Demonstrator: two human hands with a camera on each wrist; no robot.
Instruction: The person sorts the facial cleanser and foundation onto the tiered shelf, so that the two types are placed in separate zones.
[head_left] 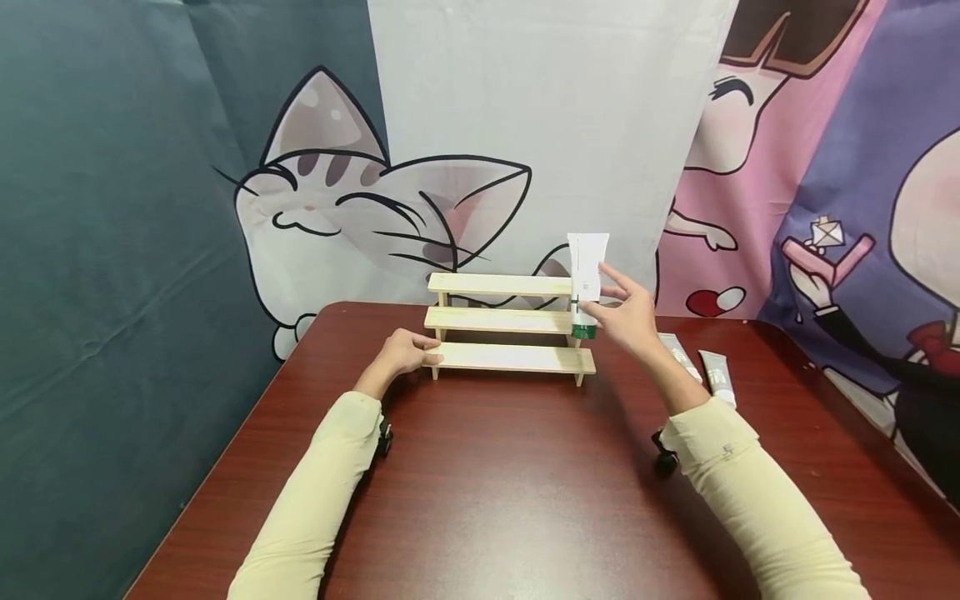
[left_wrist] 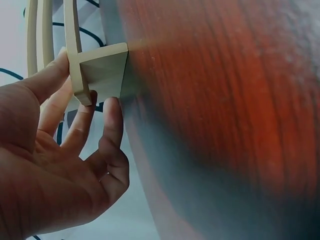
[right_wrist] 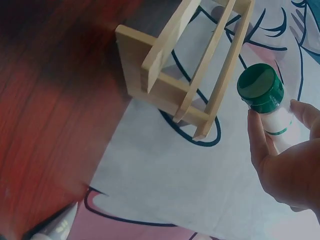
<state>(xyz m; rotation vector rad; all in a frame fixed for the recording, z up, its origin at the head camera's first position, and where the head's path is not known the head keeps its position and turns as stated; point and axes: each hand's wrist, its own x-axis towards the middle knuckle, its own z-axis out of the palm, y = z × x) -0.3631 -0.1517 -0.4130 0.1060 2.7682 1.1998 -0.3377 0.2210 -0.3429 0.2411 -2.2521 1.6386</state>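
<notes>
A three-tier wooden display rack (head_left: 510,357) of pale wood stands at the far side of the table. My left hand (head_left: 401,352) grips the left end of its lowest board, thumb on top and fingers beneath, as the left wrist view shows. With thumb and fingers, my right hand (head_left: 628,315) holds a white squeeze tube (head_left: 587,271) upright, its green cap (right_wrist: 261,89) pointing down. In the head view the tube is in front of the rack's right end and hides part of the upper boards. The right wrist view shows the cap apart from the rack.
Two silvery-grey tubes (head_left: 717,377) lie on the dark red table (head_left: 510,475) to the right, beyond my right forearm. A cloth backdrop (head_left: 555,108) with cartoon figures hangs right behind the table and along its left side.
</notes>
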